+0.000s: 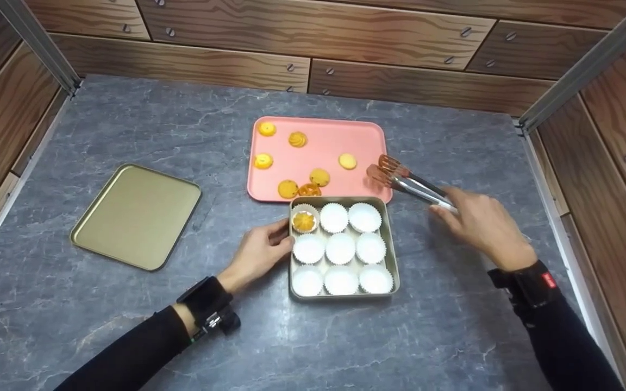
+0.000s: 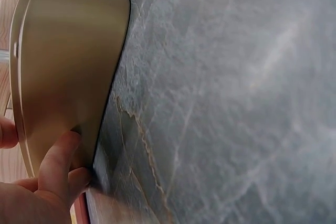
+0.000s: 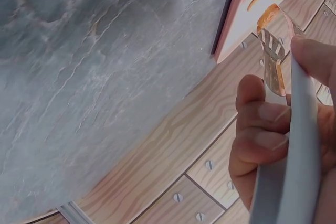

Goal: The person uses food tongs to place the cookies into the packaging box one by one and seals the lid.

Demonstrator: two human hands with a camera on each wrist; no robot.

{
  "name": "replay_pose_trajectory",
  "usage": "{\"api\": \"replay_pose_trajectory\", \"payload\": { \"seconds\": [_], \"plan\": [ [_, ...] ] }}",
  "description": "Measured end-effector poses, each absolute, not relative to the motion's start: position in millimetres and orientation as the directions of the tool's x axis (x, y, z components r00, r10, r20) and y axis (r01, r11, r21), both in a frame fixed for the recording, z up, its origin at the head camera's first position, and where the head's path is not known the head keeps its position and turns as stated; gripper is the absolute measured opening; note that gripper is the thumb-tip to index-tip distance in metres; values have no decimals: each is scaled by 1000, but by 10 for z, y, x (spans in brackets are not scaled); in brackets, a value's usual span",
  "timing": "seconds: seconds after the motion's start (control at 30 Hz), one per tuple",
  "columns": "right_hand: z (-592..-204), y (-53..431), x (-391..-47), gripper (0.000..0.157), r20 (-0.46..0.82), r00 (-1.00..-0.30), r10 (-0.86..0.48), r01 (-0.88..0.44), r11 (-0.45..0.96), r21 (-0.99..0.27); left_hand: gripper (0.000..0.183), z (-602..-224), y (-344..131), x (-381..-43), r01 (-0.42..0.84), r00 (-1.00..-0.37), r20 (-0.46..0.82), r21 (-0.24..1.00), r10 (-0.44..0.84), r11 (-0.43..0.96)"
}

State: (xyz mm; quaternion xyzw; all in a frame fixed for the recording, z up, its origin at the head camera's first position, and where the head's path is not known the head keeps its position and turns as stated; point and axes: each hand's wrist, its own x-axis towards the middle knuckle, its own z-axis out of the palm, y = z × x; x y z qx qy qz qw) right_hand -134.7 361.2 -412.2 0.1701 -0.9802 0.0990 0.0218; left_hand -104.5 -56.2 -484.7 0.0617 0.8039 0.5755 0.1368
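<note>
My left hand point(image 1: 258, 251) touches the left side of a square gold tin point(image 1: 340, 297). In the left wrist view, bent fingertips point(image 2: 62, 153) press the outer wall, with another digit by the rim. Paper cups point(image 1: 340, 248) in rows fill the tin, and the far-left cup holds a flower-shaped orange cookie point(image 1: 304, 221). My right hand point(image 1: 481, 225) grips metal tongs point(image 1: 419, 189) with brownish slotted heads. Those heads stand apart over the right edge of a pink tray point(image 1: 329, 141), and I see nothing between them. Several yellow and orange cookies point(image 1: 347, 161) lie on the tray.
A flat gold lid point(image 1: 139, 217) lies on the grey marbled table point(image 1: 226, 347) to the left. The tray sits directly behind the tin, touching or nearly so. Wood-patterned panels point(image 1: 313, 32) enclose the back and both sides.
</note>
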Motion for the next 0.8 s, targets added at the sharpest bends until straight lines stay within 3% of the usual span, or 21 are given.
{"api": "replay_pose_trajectory", "payload": {
  "seconds": [0.57, 0.8],
  "plan": [
    [-3901, 3447, -1066, 33, 178, -898, -402, -429, 890, -153, 57, -4835, -586, -1055, -73, -956, -159, 942, 245, 326],
    [-3898, 3324, -942, 38, 205, -876, -437, -471, 867, -162, 57, -4840, -572, -1029, -73, -955, -158, 946, 253, 317]
  ]
}}
